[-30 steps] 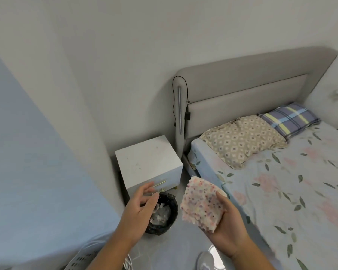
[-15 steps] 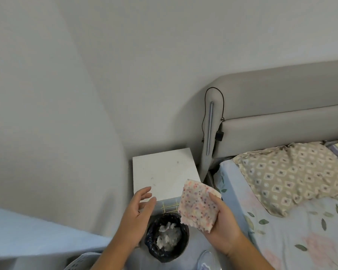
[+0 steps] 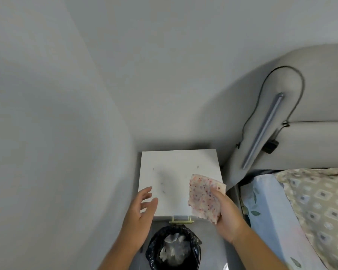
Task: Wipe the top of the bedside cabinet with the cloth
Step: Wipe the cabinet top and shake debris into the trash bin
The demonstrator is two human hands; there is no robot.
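Head view:
Right hand (image 3: 227, 217): pinching the spotted cloth (image 3: 203, 199), held over the right front corner of the bedside cabinet (image 3: 176, 168).
Left hand (image 3: 140, 213): spread, empty, at the cabinet's left front edge.
Cabinet top: white, with small dark specks.
Bin (image 3: 154, 252): black-lined, on the floor in front.

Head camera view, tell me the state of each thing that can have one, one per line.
White bedside cabinet top: bare, dark specks, unwiped.
Pink dotted cloth: folded, gripped, off the top.
Right hand: shut on cloth.
Left hand: open, empty.
Black-lined bin: open, holding crumpled waste.
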